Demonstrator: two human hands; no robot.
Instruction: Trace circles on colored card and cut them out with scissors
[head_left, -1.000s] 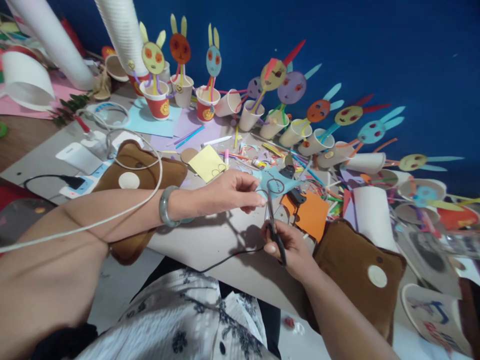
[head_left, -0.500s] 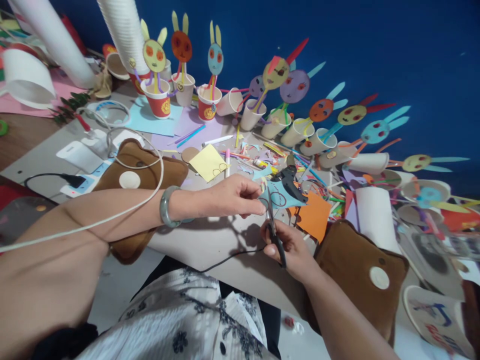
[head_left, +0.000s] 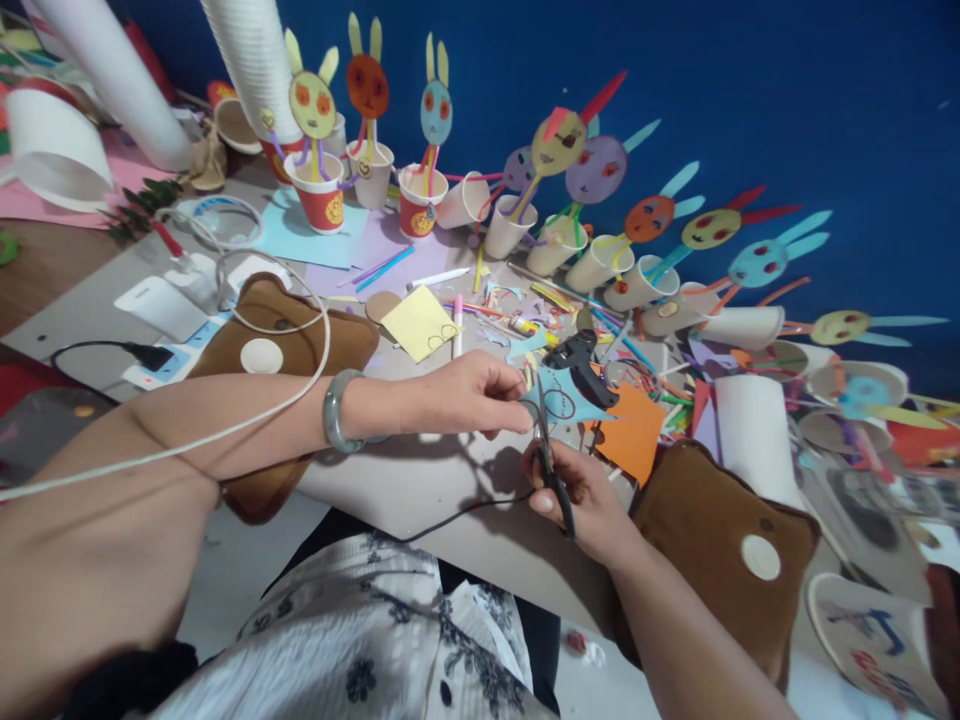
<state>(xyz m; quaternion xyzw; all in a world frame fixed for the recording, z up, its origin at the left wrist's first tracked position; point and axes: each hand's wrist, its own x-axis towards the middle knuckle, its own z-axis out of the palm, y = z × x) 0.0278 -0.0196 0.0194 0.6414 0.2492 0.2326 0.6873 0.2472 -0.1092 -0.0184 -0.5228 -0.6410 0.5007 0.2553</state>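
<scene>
My left hand (head_left: 487, 393), wearing a grey-green bangle (head_left: 335, 412), is closed with thumb and fingertips pinching the left edge of a light blue sheet of paper (head_left: 592, 408). A round outline with small marks inside is drawn on the paper. My right hand (head_left: 581, 490) grips black-handled scissors (head_left: 556, 485) from below. Their blades point away from me and lie at the paper's left part, close to my left fingertips. Exactly where the blades meet the paper is hard to make out. Just behind the paper lies a black glue gun (head_left: 581, 362).
Paper-cup rabbit figures (head_left: 315, 190) line the blue wall. A yellow note (head_left: 421, 324), a pink-capped marker (head_left: 458, 325) and paper scraps lie ahead. Brown cushions (head_left: 720, 530) flank my hands. An orange sheet (head_left: 631, 430) is at right. A white cable (head_left: 285, 405) crosses my left arm.
The view has shifted slightly. Both hands keep nearly the same place, with the scissors still at the blue paper. The paper has tilted a little, showing more of the glue gun behind it.
</scene>
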